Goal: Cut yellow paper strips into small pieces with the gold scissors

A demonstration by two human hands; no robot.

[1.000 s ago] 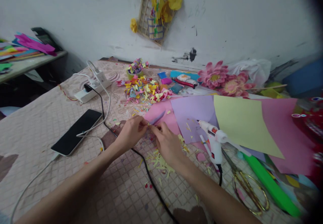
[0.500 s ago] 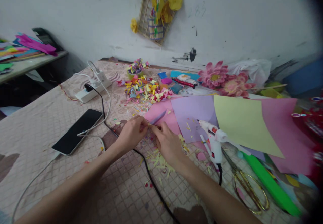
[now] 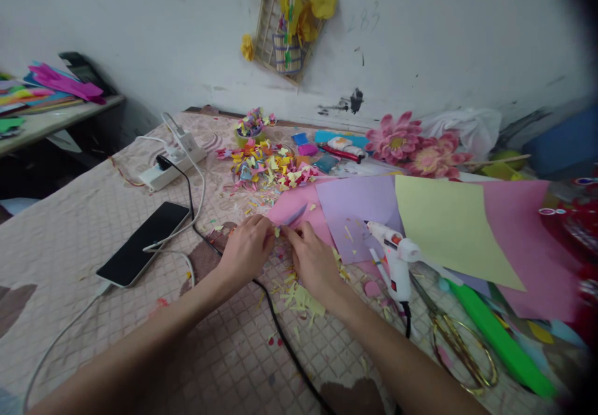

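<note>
One small pale yellow scrap of paper (image 3: 277, 232) sits between the fingertips of the left hand (image 3: 248, 248) and the right hand (image 3: 315, 265), above the desk (image 3: 219, 365). The left grip is pinched closed on the scrap, at the ends of its bent fingers. The right grip comes in from the other side, its thumb right beside the scrap; whether it also pinches the paper, I cannot tell. Just beyond the fingertips a purple strip (image 3: 297, 215) lies over a pink sheet (image 3: 317, 223). Pale yellow cuttings (image 3: 301, 303) are scattered near the right wrist, and a black cord (image 3: 283, 334) runs beneath the left one. Farther back is a heap of coloured paper bits (image 3: 268, 164). To the right of the hands are a white glue gun (image 3: 398, 268) and scissors (image 3: 455, 340); a phone (image 3: 144, 243) lies to the left.
</note>
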